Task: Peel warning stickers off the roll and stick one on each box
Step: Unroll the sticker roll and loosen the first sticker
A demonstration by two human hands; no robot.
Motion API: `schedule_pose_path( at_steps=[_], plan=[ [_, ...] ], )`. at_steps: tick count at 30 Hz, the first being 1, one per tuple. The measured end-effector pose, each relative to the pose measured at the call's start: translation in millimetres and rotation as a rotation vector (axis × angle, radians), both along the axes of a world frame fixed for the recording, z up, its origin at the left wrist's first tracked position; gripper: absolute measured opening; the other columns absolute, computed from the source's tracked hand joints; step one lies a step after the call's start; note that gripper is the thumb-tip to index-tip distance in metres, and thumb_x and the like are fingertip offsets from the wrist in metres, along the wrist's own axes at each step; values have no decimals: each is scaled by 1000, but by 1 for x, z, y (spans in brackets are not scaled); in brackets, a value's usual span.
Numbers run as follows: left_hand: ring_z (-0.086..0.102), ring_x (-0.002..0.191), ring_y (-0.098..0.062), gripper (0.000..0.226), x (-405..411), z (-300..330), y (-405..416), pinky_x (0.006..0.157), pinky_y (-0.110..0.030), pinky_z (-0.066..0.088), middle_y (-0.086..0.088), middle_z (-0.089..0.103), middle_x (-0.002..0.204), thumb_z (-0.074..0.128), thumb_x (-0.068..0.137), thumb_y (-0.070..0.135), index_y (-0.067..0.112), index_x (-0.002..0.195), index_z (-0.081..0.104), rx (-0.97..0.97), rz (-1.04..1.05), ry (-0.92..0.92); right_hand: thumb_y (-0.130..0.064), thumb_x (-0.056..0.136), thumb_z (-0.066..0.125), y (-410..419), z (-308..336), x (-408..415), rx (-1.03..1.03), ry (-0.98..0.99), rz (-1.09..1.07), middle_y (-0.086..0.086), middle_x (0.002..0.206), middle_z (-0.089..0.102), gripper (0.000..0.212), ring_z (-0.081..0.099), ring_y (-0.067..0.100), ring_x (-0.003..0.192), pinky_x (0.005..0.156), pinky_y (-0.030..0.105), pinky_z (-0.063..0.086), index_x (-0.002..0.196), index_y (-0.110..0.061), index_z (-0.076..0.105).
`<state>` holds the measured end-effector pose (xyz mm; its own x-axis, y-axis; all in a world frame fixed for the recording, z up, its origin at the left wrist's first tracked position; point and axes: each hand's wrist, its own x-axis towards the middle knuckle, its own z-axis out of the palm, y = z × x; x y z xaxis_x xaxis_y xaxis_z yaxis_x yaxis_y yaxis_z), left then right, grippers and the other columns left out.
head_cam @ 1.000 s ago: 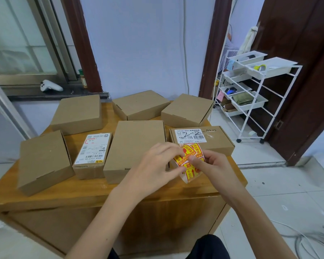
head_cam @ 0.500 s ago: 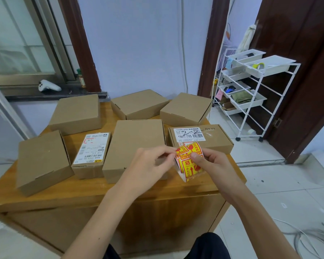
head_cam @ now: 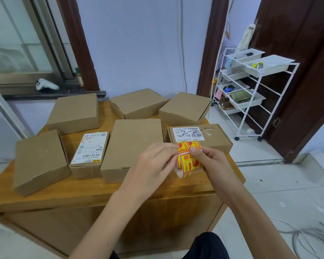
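Several brown cardboard boxes lie on a wooden table [head_cam: 82, 191]. The large middle box [head_cam: 133, 144] has a plain top. To its right is a box with a white barcode label [head_cam: 211, 136]; to its left, a small box with a white shipping label [head_cam: 91, 152]. A roll of red and yellow warning stickers [head_cam: 188, 161] is held over the table's front right. My right hand [head_cam: 211, 165] grips the roll, thumb on top. My left hand [head_cam: 155, 163] pinches the sticker strip at the roll's left edge.
Three plain boxes stand in the back row, with the back left box [head_cam: 74, 112] nearest the window, and another plain box [head_cam: 39, 160] sits at the front left. A white wire rack [head_cam: 251, 90] with trays stands on the floor at right. Cables lie on the tiles at lower right.
Both hands have stayed over the table's front right, working the roll. The roll has turned slightly and a sticker's face now shows more fully between the thumbs.
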<state>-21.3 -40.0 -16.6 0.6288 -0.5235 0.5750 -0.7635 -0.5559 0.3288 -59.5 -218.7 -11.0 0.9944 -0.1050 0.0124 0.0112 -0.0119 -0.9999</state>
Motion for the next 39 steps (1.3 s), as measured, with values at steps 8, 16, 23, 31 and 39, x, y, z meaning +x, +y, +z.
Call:
schedule_pose_path(
  at_steps=[8,16,23,31,39],
  plan=[
    [56,112,-2,30,-6,-1,-1,89,-9,47,6,66,115,52,88,40,19,105,67,-243,12,135,-19,90,56,2,3,-1,46,-34,34,9,94,77,22,72,17,87,78,25,57,103,-10,72],
    [54,113,-2,31,-7,0,-2,89,-10,47,7,65,114,52,87,41,18,103,67,-252,6,138,-18,89,59,2,4,-3,15,-53,15,5,97,77,22,72,16,91,79,25,55,106,-14,72],
    [56,112,-4,39,-9,0,-2,86,-15,51,6,65,115,48,86,48,19,103,67,-247,4,138,-20,88,61,5,6,-5,-2,-53,9,0,93,78,18,72,11,86,72,18,56,102,-19,73],
    [55,111,-4,33,-10,2,-3,88,-15,51,6,65,114,53,86,43,19,103,67,-238,15,142,-14,87,62,6,8,-5,14,-62,4,1,92,78,18,72,9,82,68,16,55,102,-17,73],
    [57,110,-8,29,-12,5,-4,86,-22,54,4,64,114,56,86,38,18,105,66,-214,15,159,-13,87,62,6,8,-5,12,-80,-8,4,92,78,19,73,11,82,68,17,55,103,-11,72]
  ],
)
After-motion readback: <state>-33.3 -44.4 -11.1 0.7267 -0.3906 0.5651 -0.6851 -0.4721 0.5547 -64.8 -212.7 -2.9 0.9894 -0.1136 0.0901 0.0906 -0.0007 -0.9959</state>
